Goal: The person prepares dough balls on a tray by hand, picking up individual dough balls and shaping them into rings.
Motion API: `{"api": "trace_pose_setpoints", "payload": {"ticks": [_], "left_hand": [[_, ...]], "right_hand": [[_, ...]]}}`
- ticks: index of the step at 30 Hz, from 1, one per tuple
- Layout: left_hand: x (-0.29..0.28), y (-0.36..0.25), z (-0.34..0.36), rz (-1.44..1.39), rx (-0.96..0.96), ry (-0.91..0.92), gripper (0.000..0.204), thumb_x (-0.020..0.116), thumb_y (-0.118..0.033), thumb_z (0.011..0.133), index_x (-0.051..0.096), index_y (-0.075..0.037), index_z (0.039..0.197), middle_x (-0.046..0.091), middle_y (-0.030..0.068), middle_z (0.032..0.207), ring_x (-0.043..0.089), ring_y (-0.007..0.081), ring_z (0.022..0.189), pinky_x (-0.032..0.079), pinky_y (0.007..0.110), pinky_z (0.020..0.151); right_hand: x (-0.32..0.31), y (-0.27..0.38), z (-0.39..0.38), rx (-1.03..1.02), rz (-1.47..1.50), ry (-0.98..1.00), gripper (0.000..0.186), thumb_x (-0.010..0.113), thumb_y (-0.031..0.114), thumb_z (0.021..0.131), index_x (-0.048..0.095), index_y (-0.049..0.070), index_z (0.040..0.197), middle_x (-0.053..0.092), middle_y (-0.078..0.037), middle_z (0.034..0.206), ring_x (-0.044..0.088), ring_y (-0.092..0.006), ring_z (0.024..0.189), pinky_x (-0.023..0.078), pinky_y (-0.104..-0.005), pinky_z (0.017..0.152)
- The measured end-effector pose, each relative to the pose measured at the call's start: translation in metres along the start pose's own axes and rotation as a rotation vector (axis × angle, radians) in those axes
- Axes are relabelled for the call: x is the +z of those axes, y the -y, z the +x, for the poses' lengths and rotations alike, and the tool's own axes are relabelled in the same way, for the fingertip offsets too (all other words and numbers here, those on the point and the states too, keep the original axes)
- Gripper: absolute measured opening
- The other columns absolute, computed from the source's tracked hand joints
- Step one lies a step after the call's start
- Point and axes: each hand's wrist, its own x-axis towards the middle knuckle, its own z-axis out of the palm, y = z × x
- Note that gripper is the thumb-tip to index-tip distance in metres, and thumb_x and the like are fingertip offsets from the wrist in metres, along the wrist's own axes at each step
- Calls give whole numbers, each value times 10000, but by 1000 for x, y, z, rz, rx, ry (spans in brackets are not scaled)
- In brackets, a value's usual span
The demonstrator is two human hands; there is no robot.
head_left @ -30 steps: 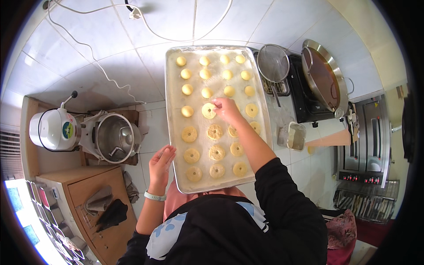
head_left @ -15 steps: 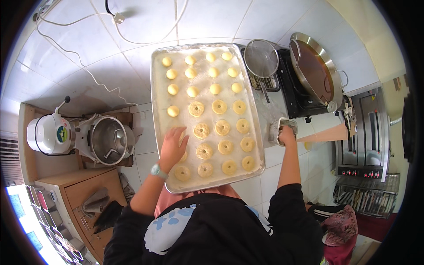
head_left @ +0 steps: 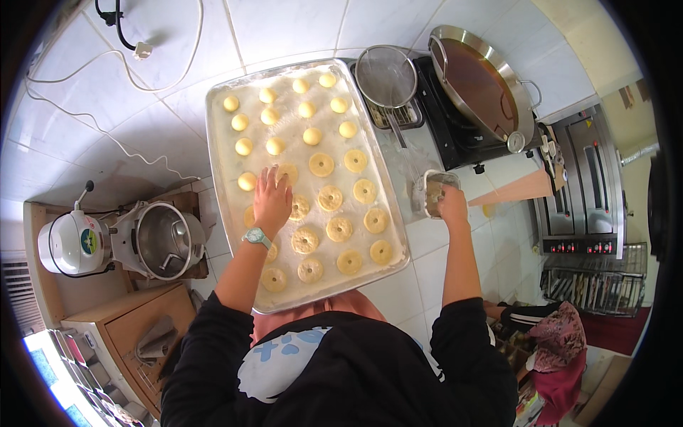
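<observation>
The large metal tray (head_left: 222, 199) holds several round dough balls (head_left: 312, 136) in the far rows and several flattened rings with centre holes (head_left: 339, 229) in the nearer ones. My left hand (head_left: 272, 196) lies over a dough piece at the tray's middle-left, fingers apart, partly covering it. To the right of the tray, my right hand (head_left: 452, 204) has its curled fingers inside a small rectangular container (head_left: 434, 179) of pale, powdery-looking stuff; what they hold, if anything, is hidden.
A mixer (head_left: 163, 240) stands left. Behind the container are a mesh strainer (head_left: 384, 71) and a wide pan of brown liquid (head_left: 478, 85) on a black stove (head_left: 455, 146). A steel oven (head_left: 578, 185) is at right. Another person (head_left: 551, 334) is at lower right.
My right hand has left the dough for the small container. My left hand has moved from the tray's edge onto the dough. The view has shifted, and the middle row shows more rings.
</observation>
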Motion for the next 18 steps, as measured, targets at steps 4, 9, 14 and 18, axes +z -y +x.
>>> {"api": "trace_pose_setpoints", "payload": {"ticks": [4,9,14,18], "left_hand": [[-9,-8,-6,-60,36,-95,327,520,-202,881,531,-29,1159,393,168,1334,334,369,1262,287,465,1049],[-31,-25,-23,-1586,-636,30,547,430,-418,935,469,34,1240,443,176,1302,396,308,1242,305,396,1040],[-90,21,-42,-2385,-850,76,857,418,-606,870,291,106,1331,390,208,1353,392,296,1255,293,373,1063],[-119,67,-85,-2446,-888,-251,822,409,-579,884,305,113,1316,394,225,1346,366,308,1279,270,387,1087]], "right_hand": [[-25,71,-23,-201,-23,-283,335,603,122,788,574,-9,1096,592,-210,1057,563,-348,984,453,-408,852],[29,222,-73,-727,452,-32,399,558,236,870,509,-3,1184,542,-190,1184,496,-338,1125,381,-432,962],[92,305,-70,-1044,134,29,625,367,443,932,344,-28,1341,383,-182,1379,334,-289,1306,191,-469,1092],[104,357,-48,-1048,73,40,672,279,495,941,224,18,1411,253,-142,1464,225,-259,1362,119,-473,1116]]}}
